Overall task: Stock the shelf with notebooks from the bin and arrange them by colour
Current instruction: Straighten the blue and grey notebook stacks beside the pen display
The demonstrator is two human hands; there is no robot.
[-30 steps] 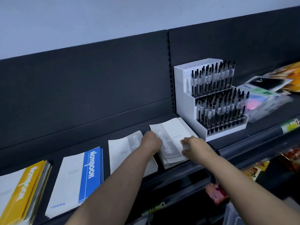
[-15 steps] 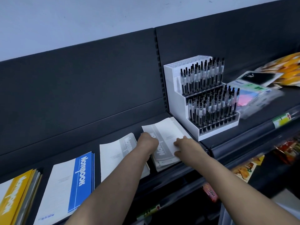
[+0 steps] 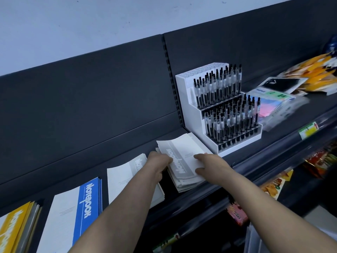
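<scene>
A stack of grey notebooks lies on the dark shelf, just left of the pen display, its sheets a little fanned. My left hand grips the stack's left edge with curled fingers. My right hand rests on the top cover, with forefinger and thumb spread flat across it. Left of my left arm lies a second grey stack. Further left sit blue notebooks and then yellow notebooks. The bin is out of view.
A white tiered display of black pens stands right beside the held stack. Packets of sticky notes and yellow packs lie further right. Snack packets fill the lower shelf. The shelf's back panel rises close behind.
My right hand slid from the stack's right edge further onto its cover. My left hand stayed at the left edge. The view shifted slightly to the right.
</scene>
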